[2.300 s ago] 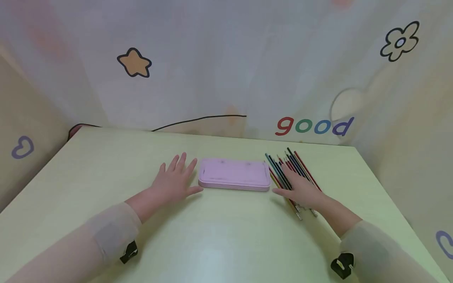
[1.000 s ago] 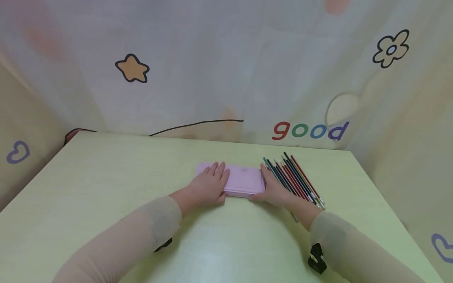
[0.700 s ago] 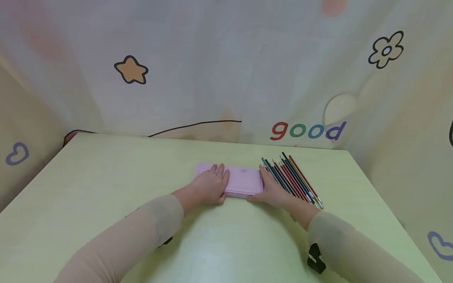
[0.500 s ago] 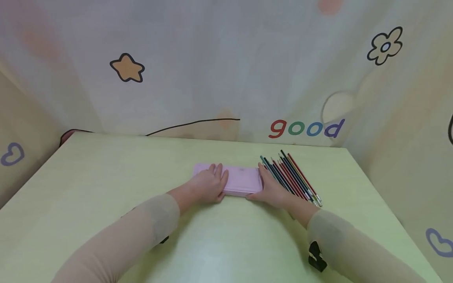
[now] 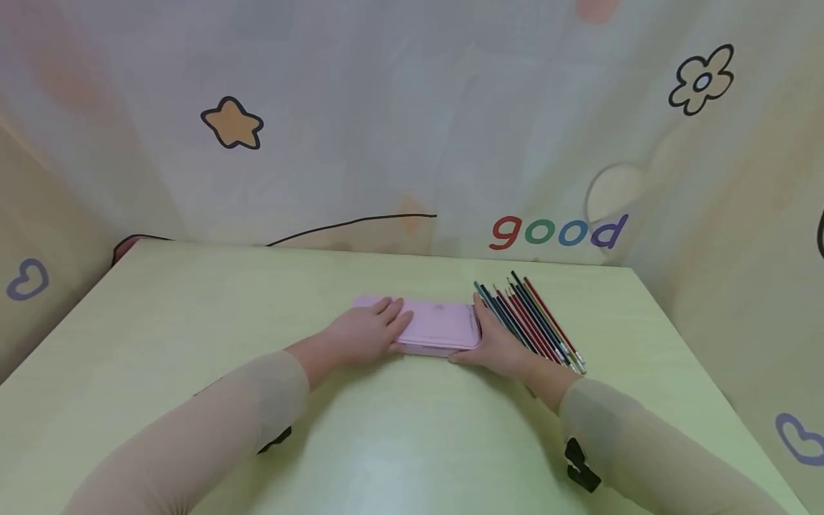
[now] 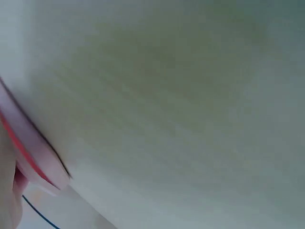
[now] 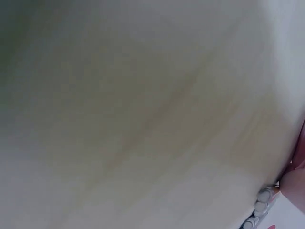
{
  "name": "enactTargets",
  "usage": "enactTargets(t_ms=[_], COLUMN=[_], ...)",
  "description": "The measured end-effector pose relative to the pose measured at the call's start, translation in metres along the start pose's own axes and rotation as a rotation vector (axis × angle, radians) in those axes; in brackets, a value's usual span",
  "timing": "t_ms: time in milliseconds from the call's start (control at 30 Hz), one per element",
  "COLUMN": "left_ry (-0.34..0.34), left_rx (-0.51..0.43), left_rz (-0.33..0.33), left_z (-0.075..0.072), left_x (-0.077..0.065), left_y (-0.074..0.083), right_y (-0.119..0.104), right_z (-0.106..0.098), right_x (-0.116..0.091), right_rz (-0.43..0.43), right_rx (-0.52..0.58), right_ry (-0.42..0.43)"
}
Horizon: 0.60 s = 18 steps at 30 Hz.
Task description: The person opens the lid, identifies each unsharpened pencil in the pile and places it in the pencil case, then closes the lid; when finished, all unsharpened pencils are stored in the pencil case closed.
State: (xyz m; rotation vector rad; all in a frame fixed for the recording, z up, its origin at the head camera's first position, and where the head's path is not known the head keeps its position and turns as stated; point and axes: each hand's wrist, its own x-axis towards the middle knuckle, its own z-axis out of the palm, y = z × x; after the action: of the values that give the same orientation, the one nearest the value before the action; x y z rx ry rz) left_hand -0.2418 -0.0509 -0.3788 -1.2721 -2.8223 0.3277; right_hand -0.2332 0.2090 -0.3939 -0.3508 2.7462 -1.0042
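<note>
A flat pink pencil case (image 5: 444,325) lies on the pale table with its lid on. My left hand (image 5: 360,332) rests on the left part of the lid, fingers stretched over the top and thumb at the front edge. At the case's right end, my right hand (image 5: 498,347) grips the corner, thumb at the front and fingers along the side. The left wrist view shows the case's side (image 6: 38,143) with a red line along it. Several pencils (image 5: 534,315) lie in a loose bunch right beside the right hand, partly hidden by the wrist.
The pale table (image 5: 412,429) reaches back to a cloth backdrop (image 5: 360,143) printed with a star, a flower and the word "good". Cloth also hangs along both sides. Pencil ends (image 7: 261,206) show near the corner of the right wrist view.
Both hands moved in from beside the case and over the pencils onto the case. Since half a second ago the left hand has slid slightly left on the lid; the right hand has stayed put.
</note>
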Motion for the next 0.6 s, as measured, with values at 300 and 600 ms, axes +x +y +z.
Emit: enactTargets(t_ms=[300,600], left_ry=[0.042,0.227], left_rx=[-0.345,-0.925], left_rz=[-0.195,-0.53], left_z=[0.002,-0.004], left_x=[-0.037,-0.042], left_y=[-0.016,-0.014], right_y=[0.003,0.004], right_z=[0.001,-0.003], right_x=[-0.006,-0.009], right_rz=[0.074,0.039], right_rx=[0.032,0.039], right_ry=[-0.002,0.03])
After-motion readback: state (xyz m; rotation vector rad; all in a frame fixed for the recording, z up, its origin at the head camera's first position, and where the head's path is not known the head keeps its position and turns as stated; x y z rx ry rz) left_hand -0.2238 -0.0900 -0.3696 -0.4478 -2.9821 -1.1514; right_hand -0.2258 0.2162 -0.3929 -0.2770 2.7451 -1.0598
